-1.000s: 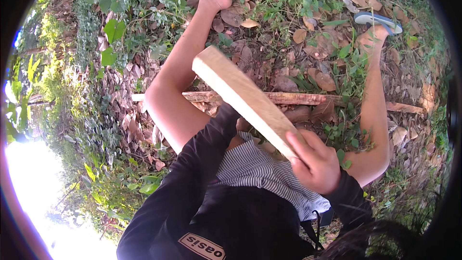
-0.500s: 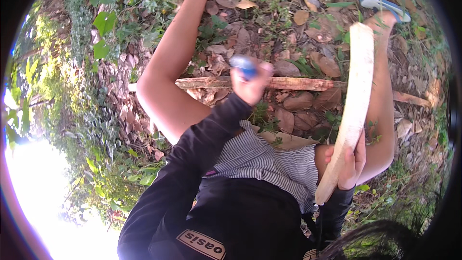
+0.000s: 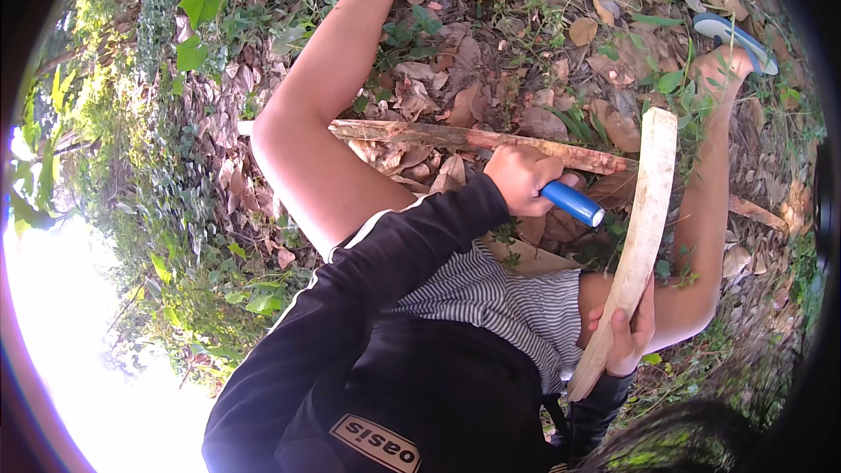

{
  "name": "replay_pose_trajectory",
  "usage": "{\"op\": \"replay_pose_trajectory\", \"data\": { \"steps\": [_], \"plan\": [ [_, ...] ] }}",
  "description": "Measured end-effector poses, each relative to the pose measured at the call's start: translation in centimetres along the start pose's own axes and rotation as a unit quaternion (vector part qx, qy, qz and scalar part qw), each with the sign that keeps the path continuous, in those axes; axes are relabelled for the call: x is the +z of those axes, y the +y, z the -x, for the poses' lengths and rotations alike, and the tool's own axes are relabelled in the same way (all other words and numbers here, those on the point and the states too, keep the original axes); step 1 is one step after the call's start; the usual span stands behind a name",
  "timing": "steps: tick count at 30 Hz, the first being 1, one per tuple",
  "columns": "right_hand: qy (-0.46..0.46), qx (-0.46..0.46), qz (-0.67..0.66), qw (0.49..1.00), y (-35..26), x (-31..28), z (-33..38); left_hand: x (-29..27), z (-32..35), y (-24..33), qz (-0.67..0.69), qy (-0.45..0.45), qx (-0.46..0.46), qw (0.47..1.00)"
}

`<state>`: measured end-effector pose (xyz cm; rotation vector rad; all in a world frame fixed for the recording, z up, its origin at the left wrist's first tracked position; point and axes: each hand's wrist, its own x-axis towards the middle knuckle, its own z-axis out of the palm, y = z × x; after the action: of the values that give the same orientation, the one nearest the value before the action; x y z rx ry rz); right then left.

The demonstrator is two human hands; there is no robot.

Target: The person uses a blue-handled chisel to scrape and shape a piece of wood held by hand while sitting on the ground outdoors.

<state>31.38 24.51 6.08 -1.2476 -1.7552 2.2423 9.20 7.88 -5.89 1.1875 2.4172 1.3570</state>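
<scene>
My left hand (image 3: 524, 180) is closed around a blue cylinder (image 3: 574, 203) with a pale, metal-looking end. The rest of the cylinder is hidden in the fist, so I cannot tell what kind of thing it is. In my right hand (image 3: 632, 333) is a long, pale, slightly curved strip of wood (image 3: 646, 201), gripped near its lower end beside my right thigh. The strip stands steeply, its far end leaning a little right. A gap shows between the blue cylinder and the strip.
A long, rough wooden stick (image 3: 420, 132) lies across the ground between my bent legs, passing behind my left hand. Brown leaves (image 3: 469, 105) and low green plants cover the ground. A blue-and-white sandal (image 3: 736, 42) is on my right foot. Thick foliage (image 3: 149, 166) grows at the left.
My left hand has come right and nearer with the blue cylinder, closer to the wood strip. The strip's far end has dropped lower. The whole view has shifted and tilted slightly.
</scene>
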Motion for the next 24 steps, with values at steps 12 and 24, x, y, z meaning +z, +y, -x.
{"op": "replay_pose_trajectory", "data": {
  "steps": [12, 24],
  "plan": [
    [-0.017, 0.006, 0.011, 1.000, 0.2, 0.4, -0.2, 0.5, -0.2, -0.5, -0.040, 0.034, 0.039, 0.998],
    [0.043, -0.055, 0.037, 0.997, -0.1, 0.2, 1.5, 2.0, 0.0, -1.9, -0.104, 0.034, 0.058, 0.992]
  ]
}}
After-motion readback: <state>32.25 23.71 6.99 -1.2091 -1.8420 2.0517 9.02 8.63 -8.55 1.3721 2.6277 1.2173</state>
